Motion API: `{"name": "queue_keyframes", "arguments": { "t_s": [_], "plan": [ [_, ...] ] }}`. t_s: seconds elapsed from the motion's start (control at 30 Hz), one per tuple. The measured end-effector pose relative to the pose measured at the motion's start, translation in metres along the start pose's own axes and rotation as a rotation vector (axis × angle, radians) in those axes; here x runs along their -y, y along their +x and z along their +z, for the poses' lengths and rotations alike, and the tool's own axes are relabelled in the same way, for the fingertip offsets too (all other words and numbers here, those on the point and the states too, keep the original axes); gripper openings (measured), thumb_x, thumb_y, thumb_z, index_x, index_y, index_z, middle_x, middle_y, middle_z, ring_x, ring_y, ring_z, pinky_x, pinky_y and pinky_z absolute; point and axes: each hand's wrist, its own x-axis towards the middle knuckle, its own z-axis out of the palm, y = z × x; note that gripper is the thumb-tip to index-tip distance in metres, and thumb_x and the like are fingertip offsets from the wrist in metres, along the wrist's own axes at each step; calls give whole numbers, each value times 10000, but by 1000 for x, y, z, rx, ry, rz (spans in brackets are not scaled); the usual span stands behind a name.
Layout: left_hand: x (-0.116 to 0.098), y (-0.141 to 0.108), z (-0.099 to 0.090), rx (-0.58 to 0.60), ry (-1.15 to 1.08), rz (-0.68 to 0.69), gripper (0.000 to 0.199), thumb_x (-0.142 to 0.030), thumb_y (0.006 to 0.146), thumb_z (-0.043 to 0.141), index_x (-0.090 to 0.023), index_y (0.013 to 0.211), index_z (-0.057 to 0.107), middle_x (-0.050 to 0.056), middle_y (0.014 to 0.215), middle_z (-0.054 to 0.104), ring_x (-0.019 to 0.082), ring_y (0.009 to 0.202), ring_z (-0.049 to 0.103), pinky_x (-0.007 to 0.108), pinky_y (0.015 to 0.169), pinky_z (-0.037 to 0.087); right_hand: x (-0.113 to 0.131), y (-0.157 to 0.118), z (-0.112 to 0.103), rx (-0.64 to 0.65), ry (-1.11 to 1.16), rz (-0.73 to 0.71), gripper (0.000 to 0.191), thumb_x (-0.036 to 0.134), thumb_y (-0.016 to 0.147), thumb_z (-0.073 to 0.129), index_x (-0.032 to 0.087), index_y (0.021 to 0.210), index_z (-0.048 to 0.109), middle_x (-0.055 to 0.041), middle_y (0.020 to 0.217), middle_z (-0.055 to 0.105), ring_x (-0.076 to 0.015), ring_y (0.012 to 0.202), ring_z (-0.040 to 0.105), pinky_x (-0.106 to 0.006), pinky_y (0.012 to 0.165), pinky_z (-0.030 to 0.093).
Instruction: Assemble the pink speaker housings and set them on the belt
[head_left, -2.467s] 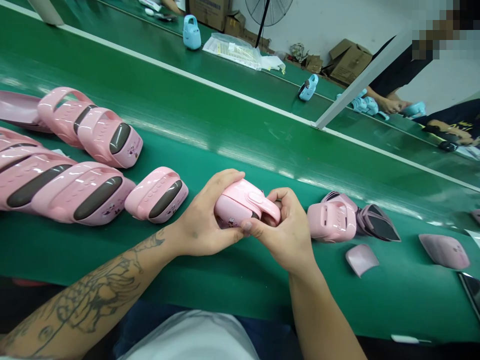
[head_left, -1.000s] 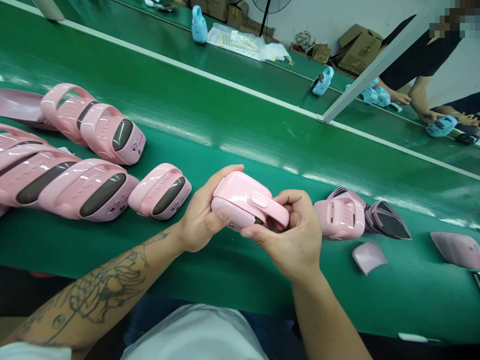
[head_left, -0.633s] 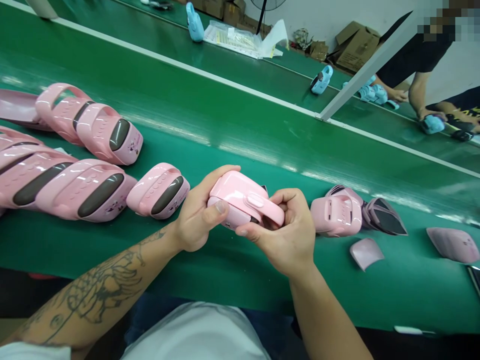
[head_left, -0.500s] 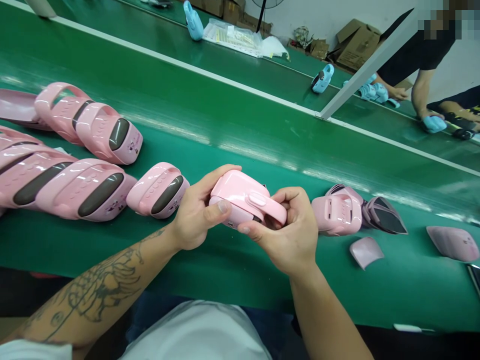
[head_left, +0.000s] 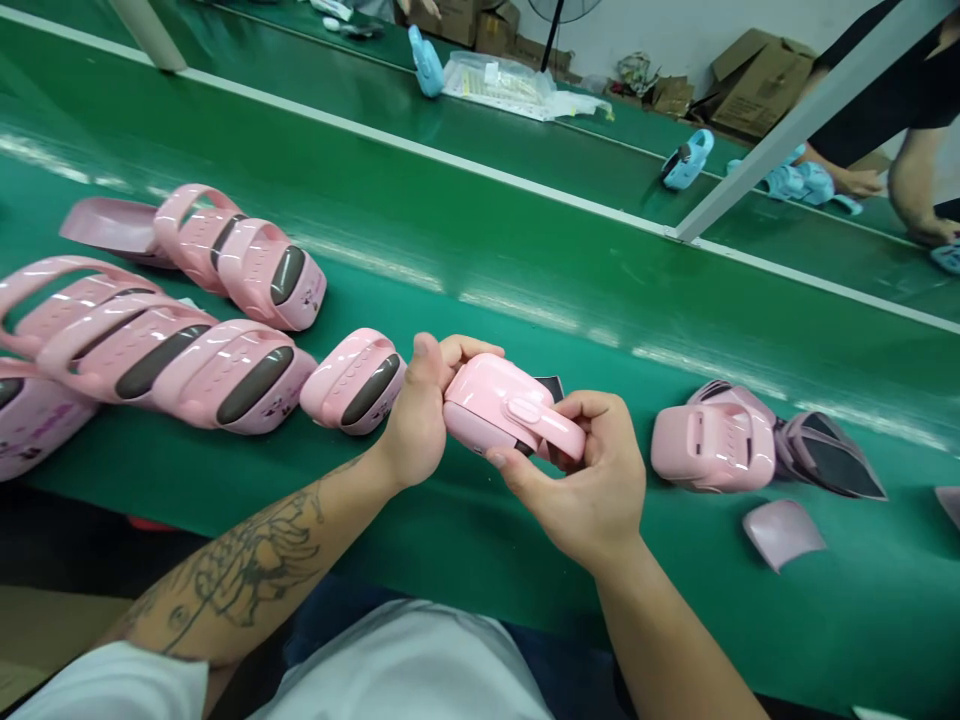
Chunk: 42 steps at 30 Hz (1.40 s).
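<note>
Work looks partway: right hand [head_left: 589, 490] clamps a pink case [head_left: 487, 400] mid-frame, left hand [head_left: 420, 420] cups it, thumb lifted; finished-looking cases [head_left: 206, 365] sit left, a loose panel [head_left: 784, 532] lower right.

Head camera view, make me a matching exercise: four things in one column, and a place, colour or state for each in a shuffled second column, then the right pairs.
1. Left hand
2. Open cardboard box
3. Right hand
4. Loose curved panel

A. Fingers at the handle of the pink casing
B. Greyish pink, on the green bench
C. Thumb raised
D. Brown

Pairs: 1-C, 2-D, 3-A, 4-B
</note>
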Motion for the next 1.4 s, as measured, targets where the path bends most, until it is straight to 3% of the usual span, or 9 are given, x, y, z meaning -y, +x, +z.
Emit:
{"name": "queue_keyframes", "arguments": {
  "t_s": [0.27,0.53,0.63,0.73,0.8,0.93,1.17,1.3,1.4],
  "plan": [
    [-6,1,5,-128,-39,16,854,-968,956,508,-162,931,791,144,1012,807,272,922,753,388,796,590,8,-7,4,-54,-156,-268,492,503,834,862,175,1054,569,34,904,566,8,650,514,-120,547,448],
    [-8,-23,13,-275,189,79,854,-928,1034,423,-163,931,787,121,967,798,220,829,722,351,715,549,18,-20,-8,68,-234,-76,650,725,816,836,170,1005,556,-15,952,578,-49,794,551,-162,625,466],
    [-3,-51,12,-302,196,38,856,-924,1039,416,-157,925,777,120,943,786,210,794,703,349,687,537,23,-35,-14,183,-246,-63,614,650,867,819,180,1185,585,-55,1120,634,-73,908,599,-187,729,547],
    [6,-80,10,-302,201,7,807,-878,1066,438,-161,963,792,111,980,791,205,825,707,342,689,539,27,-47,-19,394,-274,-102,866,661,907,777,194,1574,482,-151,1538,550,-181,1290,629,-300,954,634],
    [13,-95,9,-302,183,9,750,-831,1091,457,-172,967,794,92,975,789,197,849,715,335,716,556,30,-50,-21,573,-276,-93,864,668,948,736,252,1649,450,-113,1657,501,-228,1459,581,-382,1095,626],
    [26,-108,7,-319,156,56,647,-717,1148,462,-193,955,789,60,953,778,180,876,710,328,772,570,36,-50,-19,788,-187,33,663,563,997,713,366,1595,505,16,1631,572,-175,1453,628,-397,1183,600],
    [30,-120,7,-331,208,126,573,-609,1198,421,-198,998,766,66,1005,772,182,960,711,342,823,567,42,-52,-15,770,-155,187,709,503,876,834,288,1496,565,-21,1496,657,-224,1350,669,-474,1141,599],
    [29,-126,8,-338,171,128,529,-591,1196,435,-208,1013,751,77,1052,781,210,1015,738,375,875,587,39,-66,-9,666,-234,-10,593,406,903,776,242,1439,581,-45,1373,701,-202,1225,695,-434,1040,612],
    [29,-125,7,-368,148,87,563,-642,1179,432,-216,1010,758,87,1080,788,233,1033,748,389,883,592,36,-73,-3,563,-307,-214,592,365,941,700,182,1484,554,-93,1449,683,-224,1280,685,-436,1044,613]
  ]
}}
